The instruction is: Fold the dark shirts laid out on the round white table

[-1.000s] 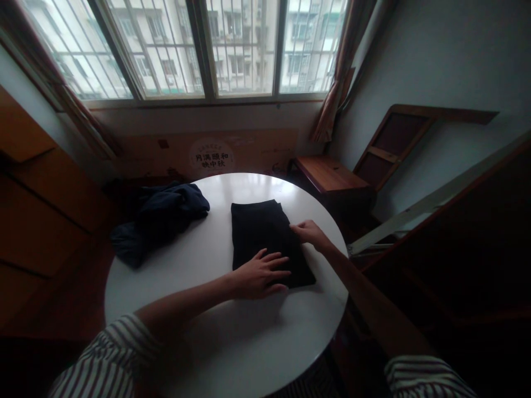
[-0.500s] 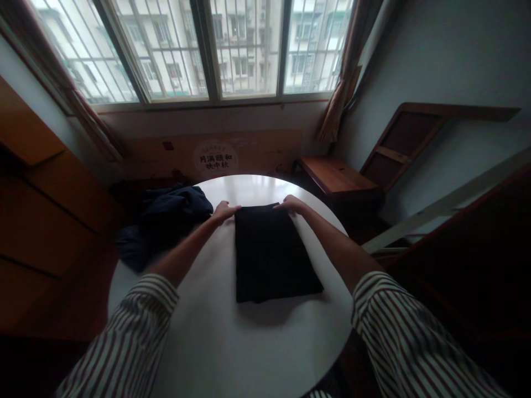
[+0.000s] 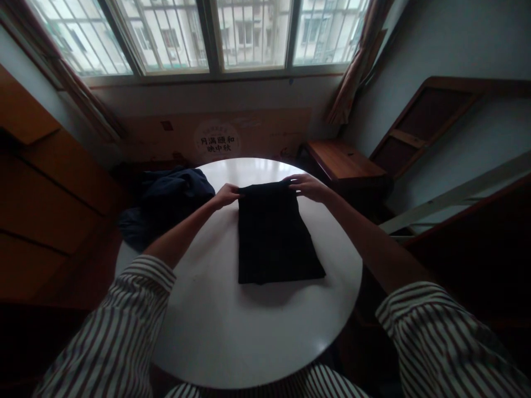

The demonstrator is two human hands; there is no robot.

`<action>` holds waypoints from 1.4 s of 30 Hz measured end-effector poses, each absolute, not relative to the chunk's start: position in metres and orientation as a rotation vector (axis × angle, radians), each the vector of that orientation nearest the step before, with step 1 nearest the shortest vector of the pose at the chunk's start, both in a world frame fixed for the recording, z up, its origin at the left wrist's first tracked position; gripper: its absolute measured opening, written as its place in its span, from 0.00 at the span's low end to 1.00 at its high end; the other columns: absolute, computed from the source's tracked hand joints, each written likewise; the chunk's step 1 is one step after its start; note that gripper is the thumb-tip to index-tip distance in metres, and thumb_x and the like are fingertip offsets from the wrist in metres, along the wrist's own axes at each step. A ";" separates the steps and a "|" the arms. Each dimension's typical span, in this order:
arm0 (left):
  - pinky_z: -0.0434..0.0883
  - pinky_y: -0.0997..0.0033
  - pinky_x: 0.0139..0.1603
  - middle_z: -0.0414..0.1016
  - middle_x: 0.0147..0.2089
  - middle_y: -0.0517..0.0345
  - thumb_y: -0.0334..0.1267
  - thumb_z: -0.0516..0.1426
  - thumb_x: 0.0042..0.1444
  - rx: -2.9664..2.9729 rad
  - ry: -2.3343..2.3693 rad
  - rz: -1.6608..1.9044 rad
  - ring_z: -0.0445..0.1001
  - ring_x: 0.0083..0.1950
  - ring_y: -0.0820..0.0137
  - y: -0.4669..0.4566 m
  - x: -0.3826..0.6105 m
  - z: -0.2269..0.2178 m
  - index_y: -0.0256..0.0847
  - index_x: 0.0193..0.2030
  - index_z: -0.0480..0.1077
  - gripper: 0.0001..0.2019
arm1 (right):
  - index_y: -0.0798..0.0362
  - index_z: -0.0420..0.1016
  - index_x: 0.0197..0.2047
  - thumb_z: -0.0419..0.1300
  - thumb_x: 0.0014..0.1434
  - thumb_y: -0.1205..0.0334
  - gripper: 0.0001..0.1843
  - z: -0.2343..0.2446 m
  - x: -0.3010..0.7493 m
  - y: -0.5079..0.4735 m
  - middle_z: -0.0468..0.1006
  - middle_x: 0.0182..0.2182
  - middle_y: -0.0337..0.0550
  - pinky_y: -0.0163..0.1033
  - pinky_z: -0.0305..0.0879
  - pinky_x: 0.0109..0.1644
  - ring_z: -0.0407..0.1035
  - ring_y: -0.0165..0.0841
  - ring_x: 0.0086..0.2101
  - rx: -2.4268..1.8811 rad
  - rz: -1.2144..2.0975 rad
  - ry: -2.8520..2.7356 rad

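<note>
- Our folded black garment (image 3: 269,235), matte and soft-edged, lies flat near the middle of the round, glossy white surface (image 3: 257,337), with open room on either side and toward us.
- Our left grip (image 3: 226,195) and right grip (image 3: 305,187) rest part-closed on its far corners; we cannot tell whether they pinch it.
- A crumpled navy cloth (image 3: 166,204) lies just beside the left grip, at the surface's edge.

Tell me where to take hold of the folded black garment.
Take the two far corners of the folded black garment, from above with the fingers: it lies flat on the round white table, and the left hand and right hand are there.
</note>
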State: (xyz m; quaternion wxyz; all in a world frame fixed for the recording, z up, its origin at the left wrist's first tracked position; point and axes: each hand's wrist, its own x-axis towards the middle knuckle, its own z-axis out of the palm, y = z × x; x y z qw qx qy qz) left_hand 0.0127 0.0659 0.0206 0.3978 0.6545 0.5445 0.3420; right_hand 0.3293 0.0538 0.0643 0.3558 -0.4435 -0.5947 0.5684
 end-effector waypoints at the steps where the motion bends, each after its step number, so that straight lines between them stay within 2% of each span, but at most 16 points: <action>1: 0.71 0.71 0.37 0.75 0.27 0.56 0.34 0.67 0.48 1.734 1.351 0.921 0.75 0.33 0.69 0.060 0.011 0.026 0.31 0.29 0.76 0.07 | 0.57 0.75 0.42 0.68 0.51 0.71 0.14 0.066 0.331 0.049 0.80 0.35 0.44 0.36 0.73 0.37 0.74 0.31 0.33 -1.126 1.417 -1.554; 5: 0.74 0.69 0.47 0.80 0.40 0.51 0.40 0.63 0.57 2.086 1.125 1.209 0.77 0.44 0.66 0.009 -0.003 0.047 0.35 0.39 0.79 0.09 | 0.55 0.77 0.43 0.66 0.55 0.66 0.11 0.076 0.344 0.001 0.82 0.38 0.44 0.42 0.74 0.46 0.75 0.35 0.38 -1.016 1.050 -1.720; 9: 0.76 0.64 0.52 0.79 0.51 0.49 0.33 0.55 0.65 2.564 0.771 1.109 0.78 0.50 0.67 -0.082 -0.015 0.047 0.41 0.52 0.75 0.12 | 0.52 0.78 0.48 0.61 0.62 0.66 0.11 0.072 0.365 -0.086 0.82 0.45 0.45 0.45 0.72 0.55 0.76 0.38 0.47 -0.872 0.743 -2.136; 11: 0.75 0.59 0.55 0.78 0.53 0.46 0.30 0.53 0.66 2.753 0.561 1.034 0.76 0.55 0.65 -0.124 -0.016 0.039 0.40 0.58 0.71 0.15 | 0.51 0.77 0.51 0.58 0.63 0.70 0.14 0.061 0.375 -0.125 0.82 0.48 0.46 0.44 0.72 0.57 0.76 0.37 0.49 -0.687 0.669 -2.276; 14: 0.71 0.52 0.61 0.78 0.54 0.43 0.29 0.53 0.66 2.981 0.345 0.856 0.74 0.58 0.61 -0.166 -0.015 0.025 0.35 0.60 0.68 0.17 | 0.50 0.74 0.55 0.55 0.62 0.76 0.21 0.040 0.384 -0.163 0.81 0.50 0.47 0.44 0.71 0.59 0.75 0.35 0.51 -0.526 0.566 -2.341; 18: 0.70 0.54 0.62 0.77 0.55 0.45 0.25 0.53 0.64 3.127 0.355 0.697 0.73 0.59 0.62 -0.186 -0.014 0.013 0.36 0.61 0.67 0.18 | 0.51 0.73 0.56 0.54 0.59 0.78 0.24 0.021 0.388 -0.183 0.80 0.51 0.49 0.46 0.70 0.60 0.74 0.35 0.53 -0.501 0.454 -2.435; 20: 0.71 0.55 0.60 0.77 0.54 0.45 0.27 0.54 0.65 3.136 0.394 0.689 0.74 0.58 0.62 -0.189 -0.013 0.010 0.38 0.60 0.68 0.17 | 0.53 0.74 0.55 0.54 0.57 0.78 0.25 0.020 0.388 -0.186 0.79 0.52 0.50 0.48 0.70 0.60 0.72 0.37 0.54 -0.493 0.437 -2.510; 24: 0.74 0.54 0.53 0.78 0.50 0.44 0.42 0.55 0.66 2.963 0.418 0.764 0.76 0.52 0.60 -0.184 -0.005 0.016 0.39 0.54 0.71 0.14 | 0.53 0.74 0.54 0.52 0.56 0.76 0.25 0.022 0.382 -0.176 0.80 0.49 0.51 0.49 0.72 0.57 0.73 0.39 0.52 -0.545 0.482 -2.464; 27: 0.75 0.59 0.50 0.78 0.47 0.46 0.38 0.52 0.68 2.681 0.700 0.914 0.77 0.48 0.64 -0.162 0.007 0.023 0.40 0.49 0.74 0.11 | 0.52 0.76 0.51 0.53 0.61 0.71 0.18 0.019 0.373 -0.149 0.80 0.44 0.51 0.48 0.75 0.50 0.75 0.40 0.46 -0.889 0.444 -2.195; 29: 0.74 0.59 0.52 0.77 0.49 0.46 0.40 0.54 0.67 2.500 0.965 0.960 0.77 0.50 0.63 -0.139 0.016 0.024 0.39 0.49 0.74 0.11 | 0.54 0.77 0.49 0.56 0.62 0.65 0.14 0.015 0.368 -0.124 0.79 0.44 0.53 0.46 0.77 0.45 0.77 0.40 0.41 -1.142 0.500 -2.030; 31: 0.74 0.59 0.53 0.77 0.51 0.45 0.47 0.59 0.62 2.351 1.115 0.880 0.77 0.51 0.61 -0.116 0.023 0.022 0.38 0.51 0.75 0.17 | 0.57 0.78 0.49 0.61 0.60 0.60 0.15 0.010 0.365 -0.102 0.79 0.44 0.55 0.44 0.78 0.38 0.77 0.39 0.37 -1.331 0.637 -1.921; 33: 0.74 0.62 0.50 0.79 0.49 0.47 0.53 0.62 0.57 2.235 1.148 0.737 0.77 0.49 0.60 -0.097 0.027 0.017 0.38 0.51 0.75 0.22 | 0.57 0.79 0.47 0.67 0.55 0.57 0.18 0.006 0.363 -0.086 0.81 0.41 0.54 0.43 0.77 0.36 0.77 0.39 0.34 -1.411 0.777 -1.863; 38: 0.73 0.67 0.44 0.81 0.44 0.52 0.58 0.59 0.57 2.062 1.095 0.554 0.77 0.45 0.62 -0.068 0.025 0.005 0.39 0.46 0.78 0.24 | 0.56 0.82 0.35 0.70 0.50 0.52 0.15 -0.001 0.361 -0.071 0.83 0.32 0.47 0.42 0.75 0.40 0.77 0.38 0.33 -1.297 1.099 -1.607; 42: 0.72 0.68 0.42 0.81 0.42 0.52 0.62 0.57 0.56 1.907 1.050 0.476 0.77 0.42 0.62 -0.053 0.022 0.003 0.37 0.45 0.79 0.28 | 0.58 0.81 0.33 0.76 0.43 0.53 0.19 -0.004 0.357 -0.065 0.83 0.30 0.48 0.38 0.75 0.35 0.76 0.35 0.30 -1.315 1.341 -1.245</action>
